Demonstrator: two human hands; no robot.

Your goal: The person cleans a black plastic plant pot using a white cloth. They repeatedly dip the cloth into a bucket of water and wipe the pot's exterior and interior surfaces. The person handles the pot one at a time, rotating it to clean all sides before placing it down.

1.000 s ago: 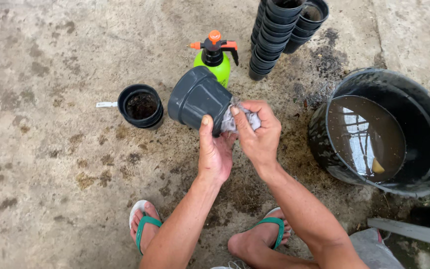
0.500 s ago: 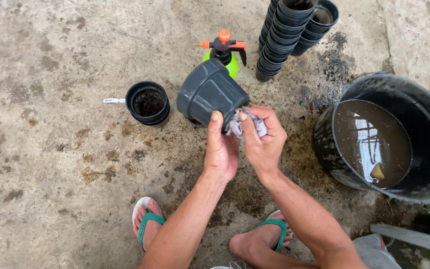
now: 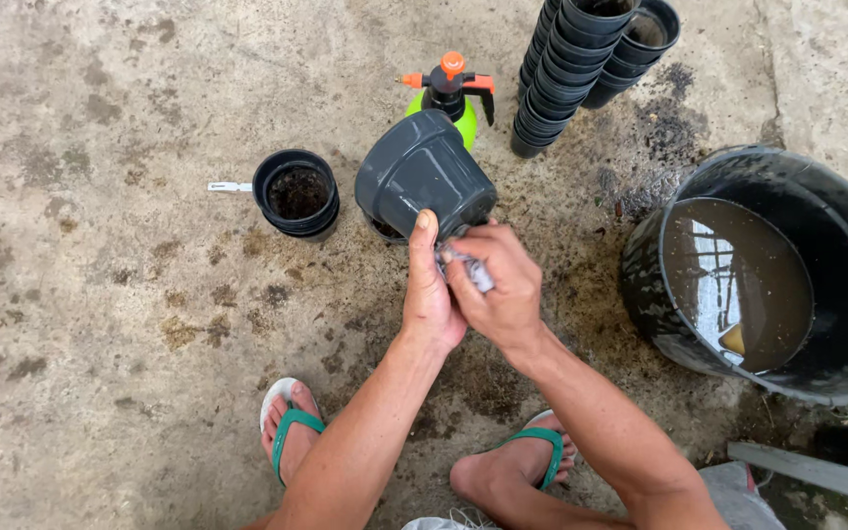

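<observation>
Both hands clasp tilted grey pot (image 3: pixel 422 173) rim.

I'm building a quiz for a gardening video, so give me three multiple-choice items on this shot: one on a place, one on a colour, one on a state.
1. Where does the spray bottle stand?
A. Behind the held pot
B. Inside the bucket
C. Between the feet

2. What colour are the sandal straps?
A. Red
B. Green
C. White

3. What state is the bucket in?
A. Tipped over
B. Dry and bare
C. Holding murky water

Answers:
1. A, its orange top and green body peek out past the grey pot that the left hand grips.
2. B, green bands cross both feet.
3. C, brown water mirrors light inside it, to the side of the right hand.
</observation>
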